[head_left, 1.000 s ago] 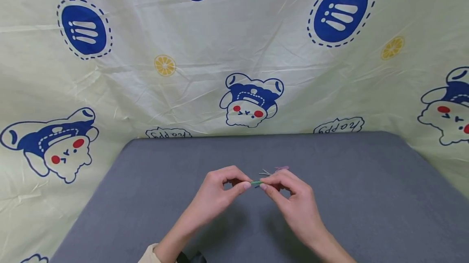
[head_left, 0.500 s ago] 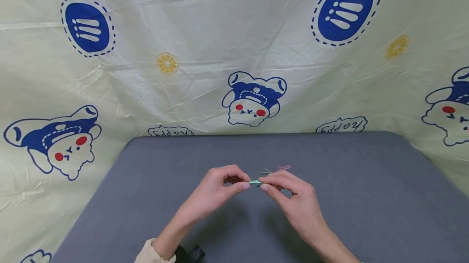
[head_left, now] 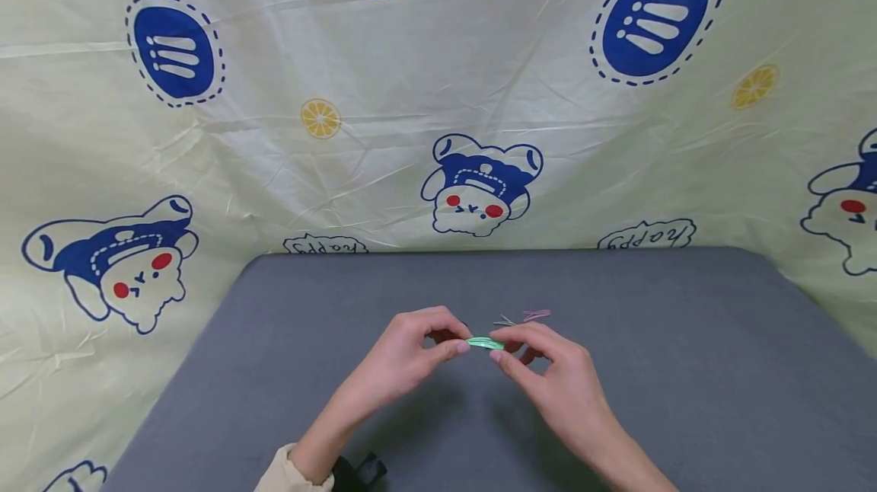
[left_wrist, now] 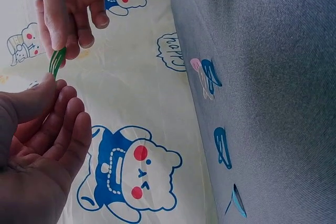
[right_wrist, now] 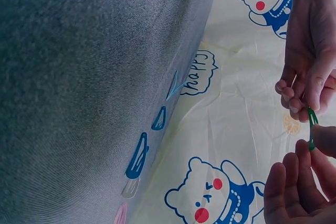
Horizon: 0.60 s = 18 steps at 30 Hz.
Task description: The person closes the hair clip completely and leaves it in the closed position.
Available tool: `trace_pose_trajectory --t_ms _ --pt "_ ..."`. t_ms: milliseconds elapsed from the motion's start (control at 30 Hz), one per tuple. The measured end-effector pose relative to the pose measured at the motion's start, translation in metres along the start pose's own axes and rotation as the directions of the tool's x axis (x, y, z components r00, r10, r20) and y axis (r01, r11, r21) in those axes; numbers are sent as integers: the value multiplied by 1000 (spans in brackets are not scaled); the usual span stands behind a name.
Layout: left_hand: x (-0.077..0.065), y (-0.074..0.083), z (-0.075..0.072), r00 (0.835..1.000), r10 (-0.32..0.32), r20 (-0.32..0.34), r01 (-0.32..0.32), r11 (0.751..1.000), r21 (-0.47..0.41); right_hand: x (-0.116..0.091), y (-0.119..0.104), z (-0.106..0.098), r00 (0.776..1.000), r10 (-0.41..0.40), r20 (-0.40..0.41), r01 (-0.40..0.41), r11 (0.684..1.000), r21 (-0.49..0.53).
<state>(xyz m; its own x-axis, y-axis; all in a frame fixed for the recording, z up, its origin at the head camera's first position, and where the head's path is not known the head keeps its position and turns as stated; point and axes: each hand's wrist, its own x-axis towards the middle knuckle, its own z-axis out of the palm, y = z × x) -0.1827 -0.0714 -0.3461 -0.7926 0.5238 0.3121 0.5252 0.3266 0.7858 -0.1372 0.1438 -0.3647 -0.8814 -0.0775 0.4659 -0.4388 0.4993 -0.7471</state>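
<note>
A green snap hair clip is held up over the table between both hands. My left hand pinches its left end with thumb and forefinger. At the right end, the thumb and forefinger of my right hand hold it. Seen from the left wrist, the clip stands nearly upright between the two sets of fingertips. The right wrist view has the clip as a narrow loop with slits along its length. Both its ends are partly covered by fingers.
Several other hair clips lie on the grey table beyond the hands: a pink clip, a pale grey clip, dark blue clips such as this clip, and a light blue clip. A patterned sheet hangs behind.
The right fingers have spread slightly and shifted toward the clip's right end, so more of the green clip shows. The left hand keeps its pinch. The head view has turned slightly left.
</note>
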Motion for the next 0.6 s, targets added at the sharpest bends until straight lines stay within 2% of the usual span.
trace_pose_trajectory --t_ms 300,600 --pt "-1 0 0 999 37 5 -38 995 97 4 1 3 996 67 51 -62 995 -82" --pt "-3 -4 -7 999 53 -8 -51 986 160 11 5 8 992 34 124 -28 998 -49"
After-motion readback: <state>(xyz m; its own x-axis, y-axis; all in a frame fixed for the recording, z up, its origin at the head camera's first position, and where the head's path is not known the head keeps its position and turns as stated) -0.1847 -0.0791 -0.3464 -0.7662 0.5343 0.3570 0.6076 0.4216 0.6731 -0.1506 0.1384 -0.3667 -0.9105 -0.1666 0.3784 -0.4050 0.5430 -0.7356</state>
